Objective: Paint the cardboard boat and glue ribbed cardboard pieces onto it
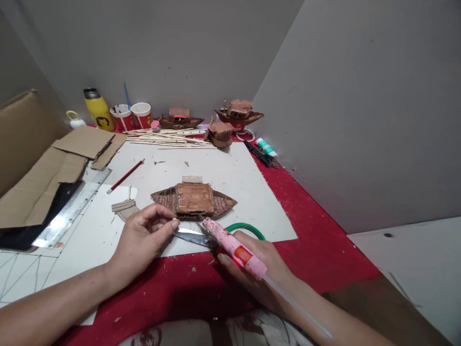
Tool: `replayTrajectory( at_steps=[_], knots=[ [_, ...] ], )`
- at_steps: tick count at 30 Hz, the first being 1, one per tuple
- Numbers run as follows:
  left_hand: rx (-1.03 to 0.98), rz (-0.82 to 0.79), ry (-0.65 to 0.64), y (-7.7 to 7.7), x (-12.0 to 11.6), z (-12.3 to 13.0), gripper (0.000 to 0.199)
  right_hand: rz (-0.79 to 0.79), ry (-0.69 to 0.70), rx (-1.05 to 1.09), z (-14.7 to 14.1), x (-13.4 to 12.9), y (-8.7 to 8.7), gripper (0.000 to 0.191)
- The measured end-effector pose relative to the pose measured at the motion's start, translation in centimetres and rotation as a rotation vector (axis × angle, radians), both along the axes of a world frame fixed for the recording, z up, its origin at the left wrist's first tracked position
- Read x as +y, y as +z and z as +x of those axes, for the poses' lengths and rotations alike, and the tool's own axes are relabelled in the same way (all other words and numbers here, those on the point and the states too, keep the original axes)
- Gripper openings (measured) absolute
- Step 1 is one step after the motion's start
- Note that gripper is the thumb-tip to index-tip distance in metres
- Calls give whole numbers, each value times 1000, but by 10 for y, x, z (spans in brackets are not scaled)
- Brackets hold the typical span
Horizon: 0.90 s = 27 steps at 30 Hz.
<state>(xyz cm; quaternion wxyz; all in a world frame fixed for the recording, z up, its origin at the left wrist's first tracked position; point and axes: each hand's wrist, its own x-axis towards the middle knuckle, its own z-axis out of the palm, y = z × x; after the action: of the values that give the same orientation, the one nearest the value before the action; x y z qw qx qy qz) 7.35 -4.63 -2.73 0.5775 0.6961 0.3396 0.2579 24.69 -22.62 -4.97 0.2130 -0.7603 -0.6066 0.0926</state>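
Note:
A brown model boat [195, 198] with a boxy cabin lies on white paper in front of me. My left hand [146, 235] pinches a tiny pale piece [175, 221] at the boat's near side. My right hand [257, 262] is wrapped round a pink glue gun [234, 246], its nozzle pointing at the boat's near edge. Beneath the nozzle lie scissors with a green handle [248, 227]; their blades [190, 236] reach toward my left fingertips. Just behind the boat rests a small ridged cardboard strip [192, 179].
Thin sticks [169, 139], more model boats [239, 113], paper cups [141, 115] and a yellow bottle [99, 110] stand along the back. On the left are cardboard [39, 173], a ruler [72, 209] and a pencil [126, 176]. A glue tube [266, 147] lies at right.

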Motion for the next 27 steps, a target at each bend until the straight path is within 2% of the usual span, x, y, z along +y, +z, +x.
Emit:
replayTrajectory(
  at_steps=[19, 27],
  knots=[
    [5, 154, 11, -4, -2, -1, 9, 37, 19, 60, -1, 6, 10, 17],
    [28, 304, -5, -3, -4, -4, 5, 59, 7, 69, -2, 9, 6, 20]
  ],
)
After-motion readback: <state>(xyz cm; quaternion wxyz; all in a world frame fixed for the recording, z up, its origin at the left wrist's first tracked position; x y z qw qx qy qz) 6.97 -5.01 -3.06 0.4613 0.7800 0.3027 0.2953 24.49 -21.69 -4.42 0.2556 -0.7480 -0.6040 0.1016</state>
